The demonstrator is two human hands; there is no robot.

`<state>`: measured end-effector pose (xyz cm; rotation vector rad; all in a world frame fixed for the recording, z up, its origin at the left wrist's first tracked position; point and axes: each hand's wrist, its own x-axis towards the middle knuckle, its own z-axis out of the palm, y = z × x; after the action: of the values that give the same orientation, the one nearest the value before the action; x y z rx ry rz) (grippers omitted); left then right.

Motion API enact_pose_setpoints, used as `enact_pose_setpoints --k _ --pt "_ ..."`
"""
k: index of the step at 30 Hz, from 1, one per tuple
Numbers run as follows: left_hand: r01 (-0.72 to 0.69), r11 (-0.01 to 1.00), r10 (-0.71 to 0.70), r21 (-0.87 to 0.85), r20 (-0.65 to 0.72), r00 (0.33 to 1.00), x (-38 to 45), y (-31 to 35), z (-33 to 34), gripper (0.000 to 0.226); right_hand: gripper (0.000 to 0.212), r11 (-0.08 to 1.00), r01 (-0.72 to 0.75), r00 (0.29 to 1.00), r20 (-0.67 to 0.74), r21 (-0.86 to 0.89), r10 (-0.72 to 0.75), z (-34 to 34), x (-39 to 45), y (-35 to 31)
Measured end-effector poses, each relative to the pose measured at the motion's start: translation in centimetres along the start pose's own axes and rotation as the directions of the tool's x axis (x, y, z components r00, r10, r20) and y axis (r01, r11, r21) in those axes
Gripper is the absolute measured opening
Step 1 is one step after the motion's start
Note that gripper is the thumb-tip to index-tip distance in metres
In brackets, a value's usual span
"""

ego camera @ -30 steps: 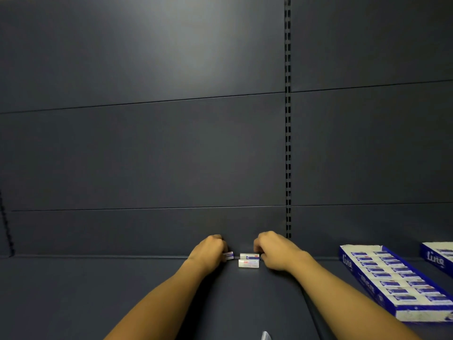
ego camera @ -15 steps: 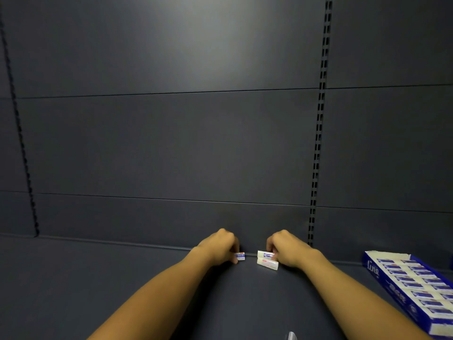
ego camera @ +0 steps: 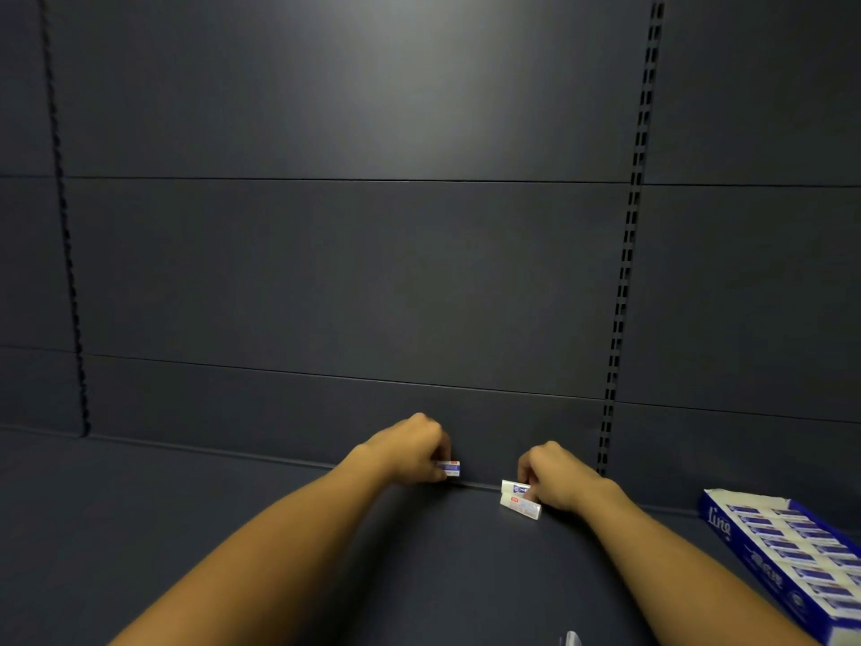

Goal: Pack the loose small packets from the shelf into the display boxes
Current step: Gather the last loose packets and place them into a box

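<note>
My left hand (ego camera: pixel 410 452) grips a small white-and-blue packet (ego camera: pixel 451 468) at the back of the dark shelf, and only the packet's right end shows past the fingers. My right hand (ego camera: pixel 556 477) is curled around a second packet (ego camera: pixel 512 487), which sits on top of a third packet (ego camera: pixel 521 504) lying on the shelf. A blue display box (ego camera: pixel 720 529), filled with rows of packets, lies at the right edge of the view, partly cut off.
The dark shelf floor (ego camera: pixel 233 515) stretches left and toward me. A dark back panel (ego camera: pixel 372 272) rises behind the hands, with slotted uprights at its left (ego camera: pixel 65 235) and right (ego camera: pixel 626 272). A small pale object (ego camera: pixel 570 638) pokes in at the bottom edge.
The view has swung left, so the display box slid toward the right edge and a second box left the frame. Both hands stay at the back of the shelf on the packets.
</note>
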<state>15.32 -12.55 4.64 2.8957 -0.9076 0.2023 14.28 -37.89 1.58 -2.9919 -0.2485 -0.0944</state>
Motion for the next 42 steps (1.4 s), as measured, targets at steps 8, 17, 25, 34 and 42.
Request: enact_pose_setpoints --k 8,17,25,34,42 --pt "-0.028 1.000 0.028 0.013 -0.027 0.999 -1.0 -0.3 -1.3 0.022 0.020 0.984 -0.009 1.000 0.004 -0.179 0.010 -0.8 -0.4 -2.6" --pt "-0.151 0.988 0.152 0.015 -0.029 0.988 1.2 1.2 -1.8 0.023 0.014 0.940 -0.150 0.972 -0.220 -0.308 0.083 -4.5 -3.9 -2.8" --pt "-0.223 0.974 0.219 -0.029 -0.102 0.970 3.9 6.3 -0.4 0.018 0.015 0.895 -0.327 0.921 -0.313 -0.304 0.230 -6.2 -10.6 0.5" --pt "-0.396 0.918 0.390 -0.033 -0.116 0.913 6.2 14.6 1.3 0.019 0.024 0.815 -0.476 0.870 -0.309 -0.330 0.384 -7.1 -18.5 5.6" --pt "-0.473 0.880 0.469 -0.026 -0.104 0.877 6.0 22.2 1.9 0.015 0.024 0.781 -0.532 0.844 -0.280 -0.328 0.458 -7.5 -25.3 10.7"
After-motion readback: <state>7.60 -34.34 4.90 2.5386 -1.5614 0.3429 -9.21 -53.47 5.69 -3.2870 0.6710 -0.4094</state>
